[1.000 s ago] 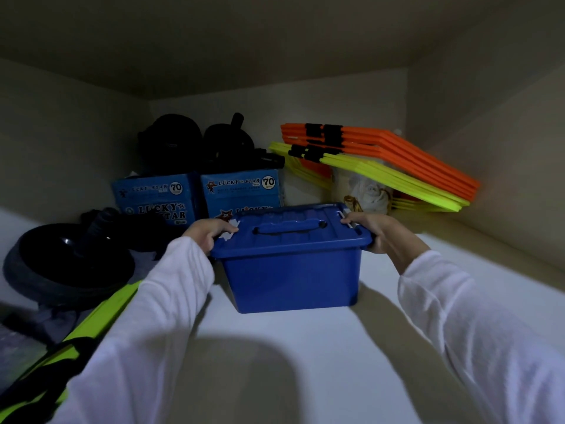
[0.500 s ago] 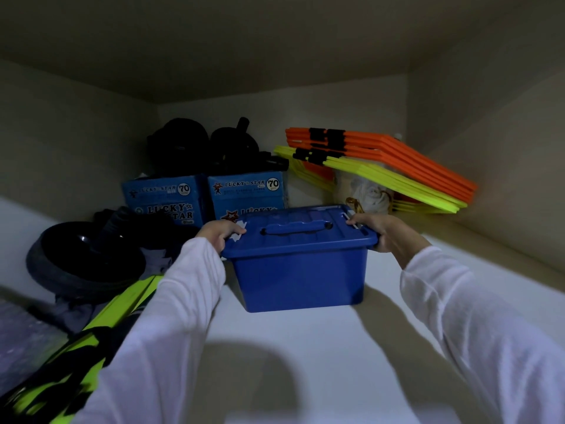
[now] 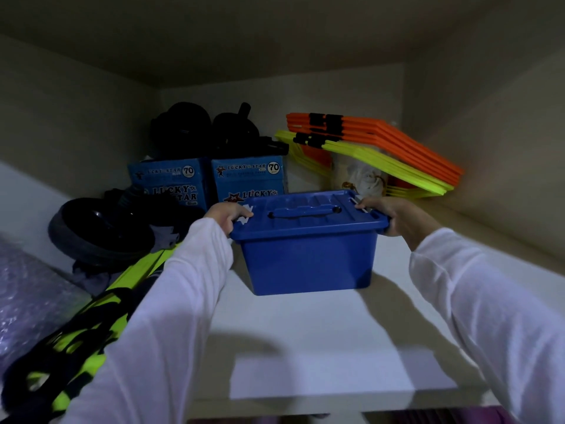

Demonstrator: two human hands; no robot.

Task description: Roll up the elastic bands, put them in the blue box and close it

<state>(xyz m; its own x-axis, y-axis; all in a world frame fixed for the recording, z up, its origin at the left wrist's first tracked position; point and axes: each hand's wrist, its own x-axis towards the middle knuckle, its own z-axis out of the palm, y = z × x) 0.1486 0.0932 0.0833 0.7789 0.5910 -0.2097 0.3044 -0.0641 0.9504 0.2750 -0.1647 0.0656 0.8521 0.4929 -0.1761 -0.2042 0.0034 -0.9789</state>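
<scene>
The blue box (image 3: 308, 258) stands on a white shelf (image 3: 305, 338) inside a dim cupboard, with its lid (image 3: 308, 214) on top and a moulded handle in the middle. My left hand (image 3: 227, 217) grips the lid's left rim, fingers curled over the edge. At the right rim my right hand (image 3: 394, 215) holds the box the same way, thumb on top by the white clip. No elastic bands are visible; the box's inside is hidden.
Two light-blue "Lucky Star" cartons (image 3: 211, 182) stand behind the box with black gear on top. Orange and yellow flat hurdles (image 3: 382, 148) lean at the back right. A black disc-shaped object (image 3: 101, 228) and a yellow-black strap bundle (image 3: 79, 332) lie on the left.
Both hands keep their grip on the blue box. It sits a little nearer the shelf's front and right than a second ago, while the view has shifted.
</scene>
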